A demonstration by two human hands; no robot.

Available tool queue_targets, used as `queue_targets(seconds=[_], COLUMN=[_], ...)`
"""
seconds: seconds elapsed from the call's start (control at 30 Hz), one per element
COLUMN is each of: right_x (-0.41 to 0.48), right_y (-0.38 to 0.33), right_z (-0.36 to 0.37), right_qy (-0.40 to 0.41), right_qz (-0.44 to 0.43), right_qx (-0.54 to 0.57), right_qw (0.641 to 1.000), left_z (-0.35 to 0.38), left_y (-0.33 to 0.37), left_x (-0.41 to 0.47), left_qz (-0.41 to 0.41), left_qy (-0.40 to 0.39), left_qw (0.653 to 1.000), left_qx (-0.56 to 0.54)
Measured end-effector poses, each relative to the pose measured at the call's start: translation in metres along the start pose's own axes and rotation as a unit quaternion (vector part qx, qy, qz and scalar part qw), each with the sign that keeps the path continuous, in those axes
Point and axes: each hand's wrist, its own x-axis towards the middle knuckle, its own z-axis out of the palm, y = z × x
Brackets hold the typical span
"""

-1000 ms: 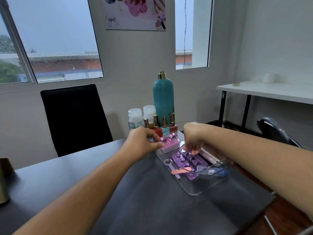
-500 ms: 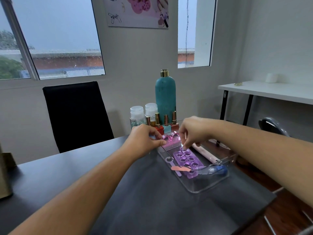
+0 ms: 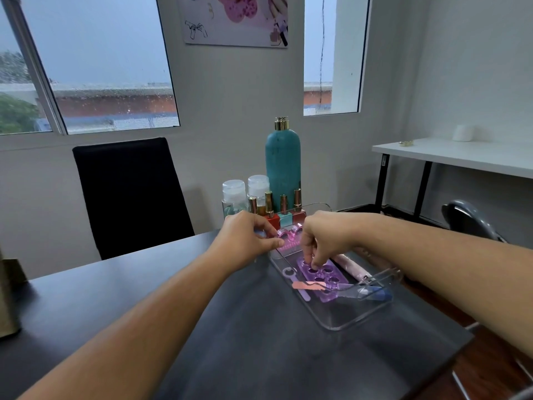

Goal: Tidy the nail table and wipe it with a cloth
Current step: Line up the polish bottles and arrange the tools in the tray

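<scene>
A clear plastic tray (image 3: 346,324) lies on the dark nail table (image 3: 230,342), right of centre. Inside it are a purple toe separator (image 3: 331,280), a pink nail brush (image 3: 290,243), a pink file (image 3: 305,285), a lilac tool (image 3: 288,273), a pale pink cylinder (image 3: 352,267) and a blue item (image 3: 375,291). My left hand (image 3: 245,238) pinches the tray's far left rim beside the brush. With curled fingers, my right hand (image 3: 326,241) reaches down and pinches the far end of the toe separator. No cloth is in view.
Behind the tray stand a tall teal bottle (image 3: 282,163), two clear-capped bottles (image 3: 233,194) and several nail polish bottles (image 3: 284,209). A black chair (image 3: 129,194) faces the table's far side. A white side table (image 3: 461,154) stands right. A brown object (image 3: 7,298) sits at the left edge.
My right hand has shifted slightly along the purple toe separator, which now lies flatter in the tray. My left hand stays at the tray's rim. The camera moved a little.
</scene>
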Motion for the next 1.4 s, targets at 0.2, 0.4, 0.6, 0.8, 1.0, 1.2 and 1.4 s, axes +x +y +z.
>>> queue_targets(seconds=[0.2,0.4,0.6,0.8,1.0,1.2,1.4], right_x=[0.004,0.006,-0.015,-0.028,-0.018,-0.016,-0.036], right_y=[0.005,0.007,0.013,0.008,0.005,0.005,-0.001], right_z=[-0.001,0.0,-0.02,-0.004,0.0,-0.006,-0.011], right_qy=[0.035,0.04,0.108,0.056,0.102,0.118,-0.025], right_qz=[-0.007,-0.013,0.011,0.114,0.161,0.17,0.224], right_qx=[-0.017,-0.013,-0.076,-0.176,-0.159,-0.104,-0.108], right_qw=[0.999,0.999,0.991,0.976,0.969,0.973,0.968], left_z=[0.001,0.003,0.003,0.004,0.003,0.002,0.003], left_y=[-0.003,-0.005,-0.005,-0.005,-0.004,-0.003,0.0], left_x=[0.001,0.003,0.003,0.004,0.003,0.002,0.001], left_qz=[-0.005,-0.011,-0.014,-0.015,-0.017,-0.018,-0.018], left_qy=[0.003,0.007,0.008,0.005,0.004,0.0,0.007], left_qw=[1.0,1.0,1.0,1.0,1.0,1.0,1.0], left_qx=[-0.003,-0.011,-0.016,-0.018,-0.024,-0.022,-0.023])
